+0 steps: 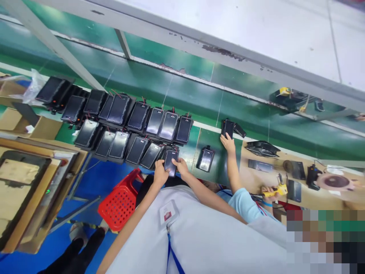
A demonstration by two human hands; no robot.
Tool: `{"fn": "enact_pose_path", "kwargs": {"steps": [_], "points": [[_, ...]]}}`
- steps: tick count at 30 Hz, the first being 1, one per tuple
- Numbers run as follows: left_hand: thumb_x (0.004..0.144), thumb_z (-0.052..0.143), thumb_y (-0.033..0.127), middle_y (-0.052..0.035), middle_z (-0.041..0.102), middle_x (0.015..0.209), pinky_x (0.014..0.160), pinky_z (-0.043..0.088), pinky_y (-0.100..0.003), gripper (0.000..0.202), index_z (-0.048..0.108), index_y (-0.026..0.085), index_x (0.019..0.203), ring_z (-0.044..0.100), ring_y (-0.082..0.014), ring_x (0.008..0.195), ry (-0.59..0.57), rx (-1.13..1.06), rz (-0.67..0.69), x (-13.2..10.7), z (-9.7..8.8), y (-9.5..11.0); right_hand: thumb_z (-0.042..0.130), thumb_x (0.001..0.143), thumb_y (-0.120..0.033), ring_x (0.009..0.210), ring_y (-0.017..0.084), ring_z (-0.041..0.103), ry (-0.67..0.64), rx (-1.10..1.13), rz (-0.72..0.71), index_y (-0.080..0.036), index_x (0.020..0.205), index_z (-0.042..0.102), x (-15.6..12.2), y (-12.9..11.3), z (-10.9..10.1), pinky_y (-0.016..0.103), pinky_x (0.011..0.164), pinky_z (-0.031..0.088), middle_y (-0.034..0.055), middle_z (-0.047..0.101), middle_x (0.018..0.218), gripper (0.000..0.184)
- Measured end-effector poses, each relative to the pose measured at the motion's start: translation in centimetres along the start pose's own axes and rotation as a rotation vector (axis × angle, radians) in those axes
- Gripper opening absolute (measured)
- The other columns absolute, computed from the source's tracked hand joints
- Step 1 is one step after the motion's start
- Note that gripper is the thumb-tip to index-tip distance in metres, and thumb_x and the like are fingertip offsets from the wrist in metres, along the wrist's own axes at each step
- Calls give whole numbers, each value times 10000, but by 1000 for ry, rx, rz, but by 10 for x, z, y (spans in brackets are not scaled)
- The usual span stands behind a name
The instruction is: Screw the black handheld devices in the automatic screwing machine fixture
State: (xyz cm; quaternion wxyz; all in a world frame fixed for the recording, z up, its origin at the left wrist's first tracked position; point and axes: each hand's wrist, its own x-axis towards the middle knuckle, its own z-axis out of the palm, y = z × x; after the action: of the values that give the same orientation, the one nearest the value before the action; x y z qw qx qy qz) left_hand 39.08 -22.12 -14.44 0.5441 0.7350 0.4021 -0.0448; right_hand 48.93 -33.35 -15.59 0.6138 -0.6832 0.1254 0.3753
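The left hand (161, 173) and right hand (181, 165) hold a black phone (170, 161), fingers closed on its edges, at the end of a row (137, 150) on the green bench (218, 167). A snagged wire (116, 92) could tug it free (they're thin), or a slack grip could drop it toward the red chair (119, 201).

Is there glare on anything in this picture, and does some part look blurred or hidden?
Head view: pale glare lies on the phone screens, the whole frame is strongly tilted, and a pixelated mosaic patch hides the lower right corner.
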Motion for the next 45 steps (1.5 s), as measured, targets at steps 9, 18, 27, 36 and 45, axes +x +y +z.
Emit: {"fn": "enact_pose_path", "kwargs": {"steps": [9, 18, 27, 36, 45], "points": [[777, 809, 287, -104, 706, 1302, 1065, 514, -438, 624, 561, 212, 1345, 690, -271, 1174, -60, -393, 69, -95, -69, 3, 908, 711, -477, 985, 291, 691, -416, 98, 4, -274, 1099, 635, -86, -47, 12, 442, 887, 537, 55, 747, 1084, 516], [862, 736, 612, -106, 755, 1074, 956, 565, -463, 461, 644, 205, 1058, 725, -284, 1019, 358, -564, -11, -140, -125, -6, 882, 752, -540, 873, 255, 706, -764, 29, 62, -273, 1205, 591, -112, -74, 121, 422, 856, 543, 36, 748, 995, 601], [886, 627, 741, -110, 748, 1106, 965, 578, -483, 580, 561, 226, 1144, 736, -277, 1037, 628, -887, -78, -165, -215, -50, 707, 813, -624, 905, 282, 668, -650, -250, -184, -236, 961, 683, -88, -62, 247, 418, 839, 528, 55, 751, 943, 416], [900, 670, 682, -112, 739, 1218, 980, 585, -443, 536, 618, 235, 1193, 703, -291, 1169, 658, -1016, -130, -170, -296, -98, 699, 908, -322, 1048, 242, 670, -403, -690, -432, -165, 1029, 680, 26, -101, 441, 441, 1022, 478, 79, 734, 1061, 200], [942, 713, 516, -123, 727, 1279, 1042, 560, -459, 496, 567, 243, 1330, 692, -287, 1201, 653, -1131, -7, -176, -355, -109, 537, 1001, -492, 1405, 363, 512, -514, -928, -464, -135, 1245, 690, -25, -98, 464, 467, 1127, 424, 237, 641, 1394, 459]]}}
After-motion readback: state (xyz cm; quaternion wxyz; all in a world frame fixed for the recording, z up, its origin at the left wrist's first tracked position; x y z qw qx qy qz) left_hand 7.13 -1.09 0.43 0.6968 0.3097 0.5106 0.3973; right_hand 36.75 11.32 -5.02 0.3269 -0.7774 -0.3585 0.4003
